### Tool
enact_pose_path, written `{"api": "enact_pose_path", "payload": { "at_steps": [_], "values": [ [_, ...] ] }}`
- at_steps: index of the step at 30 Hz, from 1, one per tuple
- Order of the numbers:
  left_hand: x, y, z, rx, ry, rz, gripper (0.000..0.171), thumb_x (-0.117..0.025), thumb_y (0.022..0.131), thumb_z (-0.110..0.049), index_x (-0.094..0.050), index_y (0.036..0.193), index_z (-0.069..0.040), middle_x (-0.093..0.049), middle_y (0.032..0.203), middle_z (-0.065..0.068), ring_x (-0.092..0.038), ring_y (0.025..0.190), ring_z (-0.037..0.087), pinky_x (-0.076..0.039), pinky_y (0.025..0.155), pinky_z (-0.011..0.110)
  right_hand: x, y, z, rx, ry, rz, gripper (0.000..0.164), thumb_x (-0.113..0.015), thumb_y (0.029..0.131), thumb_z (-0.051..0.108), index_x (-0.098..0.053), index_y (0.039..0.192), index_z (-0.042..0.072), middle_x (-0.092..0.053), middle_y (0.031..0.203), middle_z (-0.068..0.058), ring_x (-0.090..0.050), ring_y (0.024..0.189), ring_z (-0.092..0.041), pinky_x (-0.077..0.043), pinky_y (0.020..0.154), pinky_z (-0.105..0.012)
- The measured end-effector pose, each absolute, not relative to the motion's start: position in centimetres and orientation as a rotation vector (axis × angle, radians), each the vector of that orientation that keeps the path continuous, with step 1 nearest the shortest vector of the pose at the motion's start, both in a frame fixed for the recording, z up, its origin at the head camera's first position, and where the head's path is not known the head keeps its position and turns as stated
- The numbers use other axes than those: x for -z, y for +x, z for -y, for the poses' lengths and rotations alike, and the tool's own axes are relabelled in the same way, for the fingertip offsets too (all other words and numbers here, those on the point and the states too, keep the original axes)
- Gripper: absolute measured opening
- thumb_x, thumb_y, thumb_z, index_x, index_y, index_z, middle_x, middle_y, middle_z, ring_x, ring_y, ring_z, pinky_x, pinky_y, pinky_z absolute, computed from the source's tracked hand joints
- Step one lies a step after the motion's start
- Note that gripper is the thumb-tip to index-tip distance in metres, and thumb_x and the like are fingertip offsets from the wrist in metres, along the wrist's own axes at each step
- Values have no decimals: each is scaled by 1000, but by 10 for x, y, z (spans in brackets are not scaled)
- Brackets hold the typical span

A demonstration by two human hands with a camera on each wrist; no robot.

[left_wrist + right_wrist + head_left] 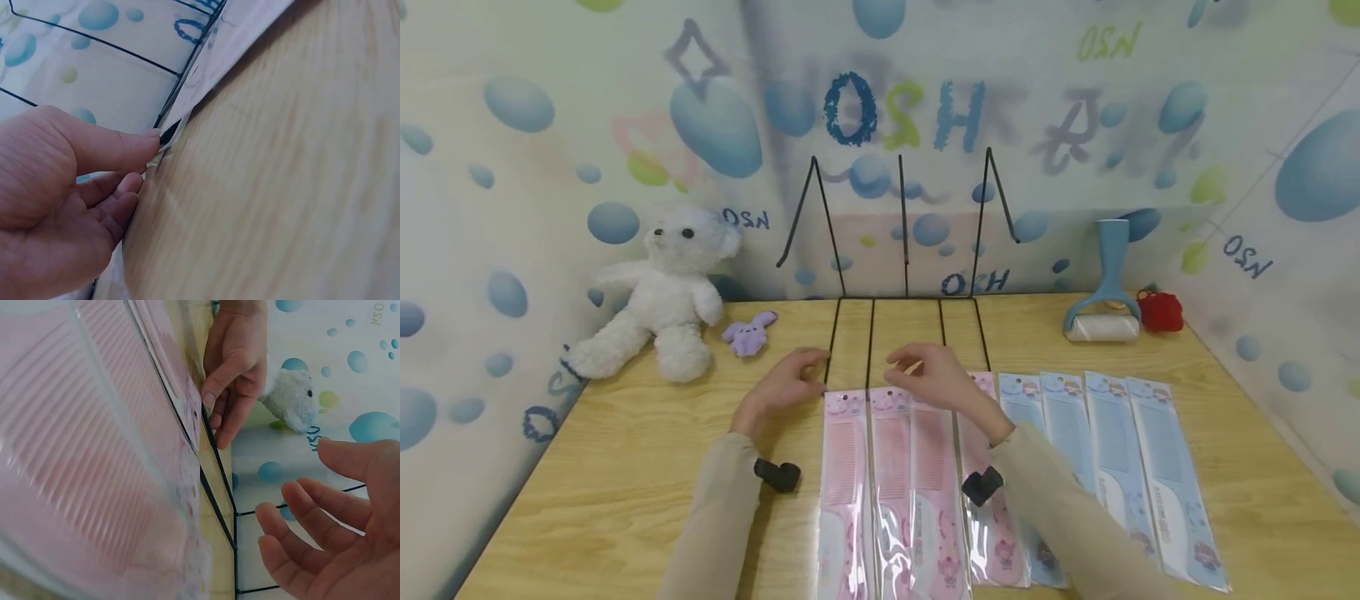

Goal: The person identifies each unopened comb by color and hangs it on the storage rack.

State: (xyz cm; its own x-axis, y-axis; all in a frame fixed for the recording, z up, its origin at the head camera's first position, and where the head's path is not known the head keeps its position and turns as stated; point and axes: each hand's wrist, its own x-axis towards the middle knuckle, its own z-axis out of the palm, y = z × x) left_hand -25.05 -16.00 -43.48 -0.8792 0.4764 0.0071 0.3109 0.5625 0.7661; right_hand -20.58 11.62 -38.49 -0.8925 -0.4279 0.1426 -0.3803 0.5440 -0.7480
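Several pink combs (842, 467) in clear sleeves lie side by side, with several blue combs (1165, 450) in like sleeves to their right. My left hand (782, 383) is at the upper left corner of the leftmost pink sleeve. Its thumb (134, 153) touches the sleeve's corner beside a black wire, with the fingertips a little apart from it. Above the pink sleeves hovers my right hand (936, 379), fingers loosely bent and nothing between them. In the right wrist view, a ribbed pink comb (94, 456) shows close up through its film.
Behind the sleeves a black wire rack (910, 297) stands against the patterned backdrop. A white teddy bear (670, 292) and a small purple plush (748, 335) sit at the left. At the right are a blue lint roller (1105, 325) and a red bundle (1161, 311).
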Motion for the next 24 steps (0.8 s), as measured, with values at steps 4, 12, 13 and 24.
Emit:
{"api": "enact_pose_path", "payload": {
  "at_steps": [4, 12, 13, 24],
  "values": [
    [434, -250, 159, -1206, 654, -2595, 54, -64, 86, -1, -46, 136, 7, -39, 142, 29, -37, 129, 45, -33, 106, 56, 388, -210, -103, 1270, -726, -2670, 30, -66, 90, 20, -67, 113, 0, -69, 97, -8, -65, 85, -21, -55, 76, -30],
    [431, -248, 158, -1197, 618, -2592, 53, -64, 86, -2, -46, 136, 6, -38, 142, 28, -38, 129, 45, -34, 105, 57, 397, -216, -80, 1249, -672, -2599, 31, -67, 90, 19, -66, 114, 1, -67, 99, -7, -63, 90, -21, -54, 75, -28],
    [430, -248, 158, -1195, 621, -2595, 54, -64, 86, -2, -46, 136, 6, -38, 142, 29, -38, 129, 45, -34, 105, 57, 398, -216, -78, 1248, -653, -2599, 31, -67, 90, 19, -66, 115, 1, -66, 100, -9, -63, 90, -22, -54, 74, -28],
    [431, -248, 159, -1174, 633, -2610, 54, -65, 87, -3, -47, 137, 5, -40, 142, 28, -39, 128, 44, -35, 104, 56, 406, -222, -64, 1030, -540, -2649, 32, -74, 84, 15, -67, 113, 3, -65, 111, -10, -59, 103, -24, -51, 88, -36]
  ]
}}
